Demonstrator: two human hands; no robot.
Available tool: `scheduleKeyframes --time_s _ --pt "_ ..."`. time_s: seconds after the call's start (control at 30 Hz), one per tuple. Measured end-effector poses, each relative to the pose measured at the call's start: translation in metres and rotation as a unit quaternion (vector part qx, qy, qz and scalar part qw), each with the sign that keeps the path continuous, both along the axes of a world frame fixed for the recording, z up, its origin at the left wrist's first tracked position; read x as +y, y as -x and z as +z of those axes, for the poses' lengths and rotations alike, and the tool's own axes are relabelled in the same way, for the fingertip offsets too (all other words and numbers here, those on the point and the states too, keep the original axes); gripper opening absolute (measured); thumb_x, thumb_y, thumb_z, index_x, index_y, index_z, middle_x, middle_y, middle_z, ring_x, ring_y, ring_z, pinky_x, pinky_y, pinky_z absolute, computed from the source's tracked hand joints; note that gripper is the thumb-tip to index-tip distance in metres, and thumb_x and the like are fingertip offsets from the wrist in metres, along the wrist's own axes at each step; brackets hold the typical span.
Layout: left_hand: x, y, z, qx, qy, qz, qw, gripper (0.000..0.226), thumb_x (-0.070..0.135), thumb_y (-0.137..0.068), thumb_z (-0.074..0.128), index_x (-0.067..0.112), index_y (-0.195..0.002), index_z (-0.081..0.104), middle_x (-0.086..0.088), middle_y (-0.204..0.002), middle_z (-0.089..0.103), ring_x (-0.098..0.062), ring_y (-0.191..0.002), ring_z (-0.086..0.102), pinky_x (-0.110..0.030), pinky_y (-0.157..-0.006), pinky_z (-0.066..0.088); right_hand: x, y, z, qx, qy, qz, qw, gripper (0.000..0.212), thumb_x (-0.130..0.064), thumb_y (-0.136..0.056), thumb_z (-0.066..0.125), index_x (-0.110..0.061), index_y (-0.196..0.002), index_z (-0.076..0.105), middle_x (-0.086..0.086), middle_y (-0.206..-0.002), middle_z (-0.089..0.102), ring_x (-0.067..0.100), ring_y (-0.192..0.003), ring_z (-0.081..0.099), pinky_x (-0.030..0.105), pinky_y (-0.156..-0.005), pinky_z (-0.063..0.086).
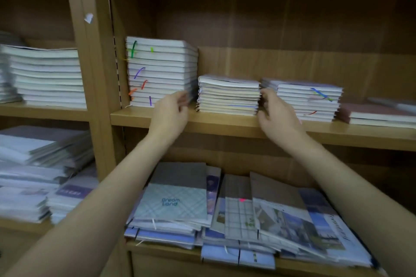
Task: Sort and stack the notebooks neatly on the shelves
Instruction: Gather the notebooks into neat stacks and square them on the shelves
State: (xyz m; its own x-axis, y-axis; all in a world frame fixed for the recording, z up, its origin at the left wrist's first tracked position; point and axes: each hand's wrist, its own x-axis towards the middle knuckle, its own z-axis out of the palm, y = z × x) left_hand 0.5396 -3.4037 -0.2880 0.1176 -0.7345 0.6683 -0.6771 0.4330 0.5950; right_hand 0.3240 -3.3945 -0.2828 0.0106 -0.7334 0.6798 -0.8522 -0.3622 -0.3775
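Observation:
On the upper shelf (225,122) stand three stacks of white-edged notebooks: a tall stack (161,69) with coloured ribbon markers at the left, a lower middle stack (228,95), and a right stack (308,101). My left hand (171,112) hovers with loosely curled fingers just left of the middle stack, touching nothing that I can see. My right hand (275,112) has its fingers at the gap between the middle and right stacks, by the middle stack's right edge. Neither hand holds a notebook.
The lower shelf carries messy overlapping notebooks, one marked "Dream Land" (173,200). Flat books (378,113) lie at the upper shelf's far right. A wooden upright (94,74) divides off the left bay, which holds more stacks (47,76).

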Motion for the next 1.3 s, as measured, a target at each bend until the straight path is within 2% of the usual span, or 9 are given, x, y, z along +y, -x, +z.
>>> scheduleKeyframes --time_s 0.1,0.2,0.33,0.43,0.57,0.87,1.07,1.17,1.3 --pt "-0.041 -0.004 0.018 0.018 -0.147 -0.055 0.987 0.045 0.001 -0.092 0.049 0.003 -0.136 0.043 -0.012 -0.125 0.06 -0.026 -0.121 0.052 -0.038 -0.105 0.039 -0.026 0.0 0.018 -0.042 -0.088 -0.072 0.993 0.041 -0.001 -0.09 0.043 -0.001 -0.131 0.043 0.02 -0.124 0.057 0.035 -0.117 0.05 0.032 -0.085 0.039" --pt "-0.067 -0.004 0.02 0.013 -0.209 -0.086 0.974 0.05 -0.001 -0.091 0.05 0.0 -0.14 0.037 -0.012 -0.13 0.056 -0.025 -0.126 0.047 -0.038 -0.109 0.035 -0.042 0.0 0.015 -0.061 -0.113 -0.083 0.988 0.034 0.0 -0.088 0.043 0.0 -0.122 0.051 0.018 -0.119 0.059 0.035 -0.113 0.052 0.032 -0.084 0.041" --pt "-0.075 -0.004 0.018 0.014 -0.209 -0.095 0.973 0.039 -0.006 -0.086 0.046 -0.003 -0.125 0.052 -0.014 -0.114 0.064 -0.028 -0.115 0.054 -0.033 -0.101 0.041 -0.055 0.002 0.011 -0.105 -0.128 -0.058 0.984 0.026 0.0 -0.086 0.045 0.001 -0.108 0.059 0.019 -0.109 0.062 0.035 -0.105 0.055 0.032 -0.078 0.041" --pt "-0.071 0.0 0.017 -0.008 -0.194 -0.089 0.977 0.029 -0.008 -0.081 0.04 -0.009 -0.105 0.058 -0.021 -0.1 0.066 -0.033 -0.103 0.058 -0.034 -0.086 0.044 -0.06 0.006 0.011 -0.161 -0.144 -0.02 0.976 0.025 0.001 -0.084 0.047 0.0 -0.105 0.061 0.015 -0.106 0.065 0.032 -0.102 0.058 0.038 -0.087 0.047" --pt "-0.066 0.009 0.017 -0.053 -0.179 -0.073 0.98 0.029 0.001 -0.084 0.043 0.0 -0.108 0.058 -0.017 -0.112 0.064 -0.032 -0.108 0.056 -0.044 -0.096 0.044 -0.06 0.006 0.01 -0.165 -0.153 -0.005 0.974 0.026 0.002 -0.084 0.047 -0.001 -0.107 0.06 0.014 -0.108 0.065 0.031 -0.102 0.057 0.042 -0.091 0.047" --pt "-0.049 0.02 0.02 -0.148 -0.159 -0.005 0.976 0.031 0.003 -0.087 0.043 0.002 -0.117 0.053 -0.017 -0.117 0.058 -0.034 -0.111 0.051 -0.037 -0.091 0.043 -0.053 0.003 0.012 -0.083 -0.148 -0.03 0.985 0.03 0.0 -0.087 0.046 0.0 -0.116 0.055 0.017 -0.121 0.059 0.033 -0.114 0.052 0.038 -0.094 0.044" --pt "-0.053 0.011 0.023 -0.065 -0.181 -0.052 0.98 0.026 0.002 -0.087 0.044 -0.001 -0.111 0.053 -0.017 -0.117 0.06 -0.033 -0.113 0.051 -0.037 -0.093 0.043 -0.053 0.005 0.011 -0.105 -0.16 -0.021 0.981 0.03 0.0 -0.088 0.045 0.0 -0.116 0.055 0.016 -0.119 0.058 0.033 -0.113 0.052 0.04 -0.095 0.044" --pt "-0.056 0.009 0.024 0.036 -0.181 -0.102 0.978 0.043 -0.004 -0.087 0.044 0.001 -0.13 0.043 -0.012 -0.134 0.052 -0.028 -0.128 0.044 -0.036 -0.105 0.037 -0.061 0.009 0.009 -0.175 -0.146 0.039 0.973 0.043 0.002 -0.086 0.047 -0.011 -0.127 0.045 0.014 -0.128 0.054 0.032 -0.12 0.05 0.048 -0.099 0.043" --pt "-0.058 0.011 0.018 0.058 -0.147 -0.18 0.971 0.071 -0.009 -0.086 0.04 0.016 -0.149 0.019 -0.005 -0.147 0.039 -0.019 -0.135 0.036 -0.04 -0.111 0.033 -0.065 0.009 0.01 -0.193 -0.14 0.096 0.966 0.085 0.009 -0.088 0.045 -0.03 -0.15 0.002 -0.002 -0.158 0.012 0.022 -0.141 0.026 0.044 -0.111 0.033"
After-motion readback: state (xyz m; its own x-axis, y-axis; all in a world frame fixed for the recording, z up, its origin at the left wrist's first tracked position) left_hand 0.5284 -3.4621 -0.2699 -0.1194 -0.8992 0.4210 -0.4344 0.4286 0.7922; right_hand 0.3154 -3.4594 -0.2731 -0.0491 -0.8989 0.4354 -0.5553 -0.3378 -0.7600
